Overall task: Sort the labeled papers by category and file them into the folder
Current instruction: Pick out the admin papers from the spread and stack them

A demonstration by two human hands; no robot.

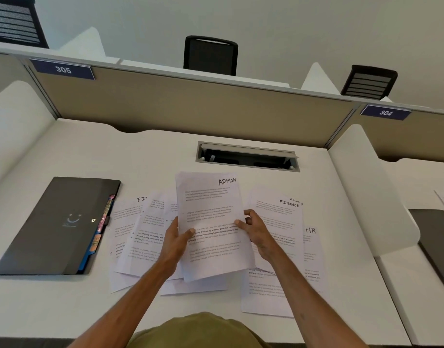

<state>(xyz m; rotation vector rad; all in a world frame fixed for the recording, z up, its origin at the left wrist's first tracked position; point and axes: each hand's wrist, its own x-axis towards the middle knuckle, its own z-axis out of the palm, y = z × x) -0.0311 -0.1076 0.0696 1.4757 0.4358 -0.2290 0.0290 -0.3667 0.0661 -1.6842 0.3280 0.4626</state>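
Head camera looks down on a white desk (65,305) backed by a tan partition (190,109), and the person in an olive shirt leans over it with both bare arms stretched forward. A dark folder (52,227) lies closed and flat on the left side of the desk, well apart from the hands. Just right of it, printed papers (140,237) are fanned out in an overlapping heap across the middle. One on the right is headed FINANCE (278,222), and another, half covered beyond it, shows HR (312,237). Above the heap the person holds up a sheet marked ADMIN (211,204), tilted slightly. I cannot tell whether more pages sit behind it. The left hand (174,243) grips its left edge with the thumb laid across the print. The right hand (257,233) pinches the right edge, fingers curled behind. Coloured tabs (103,229) poke out along the folder's right edge, and a small plate reading 305 (62,69) is fixed on the partition.
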